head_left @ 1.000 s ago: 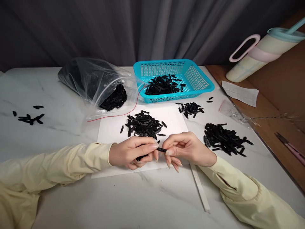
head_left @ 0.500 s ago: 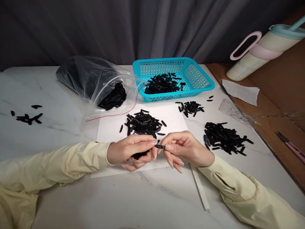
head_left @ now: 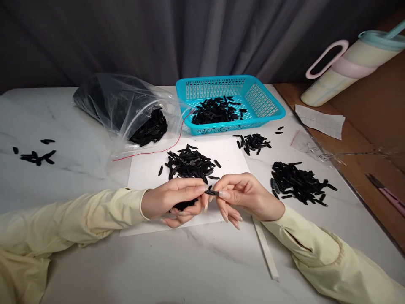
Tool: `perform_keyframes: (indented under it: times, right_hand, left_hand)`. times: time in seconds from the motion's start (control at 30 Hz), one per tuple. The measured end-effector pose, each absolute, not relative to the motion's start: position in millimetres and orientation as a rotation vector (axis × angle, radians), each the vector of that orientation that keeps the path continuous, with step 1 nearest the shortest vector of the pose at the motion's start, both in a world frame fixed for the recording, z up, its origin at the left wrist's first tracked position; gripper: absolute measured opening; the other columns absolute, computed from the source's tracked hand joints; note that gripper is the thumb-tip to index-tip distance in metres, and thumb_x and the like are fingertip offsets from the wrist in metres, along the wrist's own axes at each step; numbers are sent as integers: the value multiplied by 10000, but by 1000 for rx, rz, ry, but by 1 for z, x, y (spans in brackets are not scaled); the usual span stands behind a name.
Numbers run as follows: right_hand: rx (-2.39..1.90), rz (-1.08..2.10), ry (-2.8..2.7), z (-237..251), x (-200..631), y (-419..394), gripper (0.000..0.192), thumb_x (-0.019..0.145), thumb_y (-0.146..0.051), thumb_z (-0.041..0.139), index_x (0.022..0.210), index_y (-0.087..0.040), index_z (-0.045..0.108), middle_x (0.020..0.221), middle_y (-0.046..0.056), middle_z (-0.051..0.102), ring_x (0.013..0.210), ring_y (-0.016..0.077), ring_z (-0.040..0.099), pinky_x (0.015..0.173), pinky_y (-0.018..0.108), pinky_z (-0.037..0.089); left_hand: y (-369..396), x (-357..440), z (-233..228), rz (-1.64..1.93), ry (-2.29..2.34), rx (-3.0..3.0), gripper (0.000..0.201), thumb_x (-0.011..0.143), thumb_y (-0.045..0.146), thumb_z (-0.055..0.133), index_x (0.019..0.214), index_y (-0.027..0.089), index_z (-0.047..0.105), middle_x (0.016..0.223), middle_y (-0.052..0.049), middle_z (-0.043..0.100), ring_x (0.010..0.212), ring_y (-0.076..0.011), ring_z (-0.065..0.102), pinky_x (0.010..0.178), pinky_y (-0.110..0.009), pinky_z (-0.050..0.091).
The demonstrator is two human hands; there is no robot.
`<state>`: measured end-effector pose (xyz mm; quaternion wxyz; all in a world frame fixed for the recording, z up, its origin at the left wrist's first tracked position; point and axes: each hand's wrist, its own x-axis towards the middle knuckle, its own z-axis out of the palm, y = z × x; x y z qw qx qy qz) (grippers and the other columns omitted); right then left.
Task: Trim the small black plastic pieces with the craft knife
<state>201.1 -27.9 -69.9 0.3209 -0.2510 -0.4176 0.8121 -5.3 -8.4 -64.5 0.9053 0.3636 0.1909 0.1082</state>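
Even, soft overhead light; faint shadows under hands (head_left: 202, 198); sharp centre, edges bowed, possibly slight corner blur.

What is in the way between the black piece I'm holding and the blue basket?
The loose pile on the white sheet lies directly between the black piece and the blue basket; nothing stands above it.

Both hands sit a little higher over the white sheet (head_left: 148, 171) than a second ago. The small black piece (head_left: 212, 193) pinched between the left hand (head_left: 172, 202) and right hand (head_left: 247, 196) rises with them, now closer to level.
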Motion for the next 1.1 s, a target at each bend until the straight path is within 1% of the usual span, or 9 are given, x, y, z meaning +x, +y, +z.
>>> perform_keyframes:
  times: [0.13,0.23,0.43,0.57,0.7,0.93,1.1]
  right_hand:
    - [-665,2135,-1111,-65,202,-27,144,868,-246,617,873,-103,630,719,70,711,483,118,637,466,230,517]
    - [-672,2164,-1123,-61,202,-26,189,880,-271,599,841,-91,643,765,100,717,561,160,679,512,264,542]
    - [-652,2210,-1154,-58,202,-25,259,917,-294,535,862,-78,668,822,126,712,606,178,686,544,289,547]
    - [-699,2220,-1152,-58,202,-25,348,921,-345,515,809,-56,673,731,125,708,535,177,669,505,293,537]
    - [-706,2218,-1162,-59,201,-26,323,906,-344,543,785,-67,655,666,103,705,470,163,653,460,269,516]
    - [-726,2211,-1148,-59,202,-27,237,877,-310,594,814,-84,630,698,97,706,520,168,676,466,253,530]
    - [-744,2185,-1181,-57,204,-26,223,865,-299,613,820,-82,632,697,84,698,527,165,677,460,247,536]
  left_hand:
    - [-9,-7,-66,221,417,745,252,936,323,403,793,147,516,512,80,360,353,-18,203,281,-80,250]
    - [-9,-7,-66,214,430,742,223,922,318,437,793,153,514,520,78,373,354,-16,199,281,-82,247]
    - [-9,-7,-65,222,470,761,214,908,308,467,775,147,518,516,79,352,356,-18,213,272,-84,244]
    - [-9,-6,-65,216,492,769,230,879,329,521,750,138,521,505,86,328,352,-12,202,267,-82,233]
    - [-9,-5,-63,216,515,787,239,855,346,560,739,140,523,489,94,315,343,-11,194,258,-87,227]
    - [-9,-3,-60,234,562,825,229,818,340,614,731,157,508,467,110,277,343,-8,173,258,-83,211]
    - [-7,-3,-64,231,585,882,246,798,366,642,757,154,523,414,115,292,311,-12,191,250,-101,226]
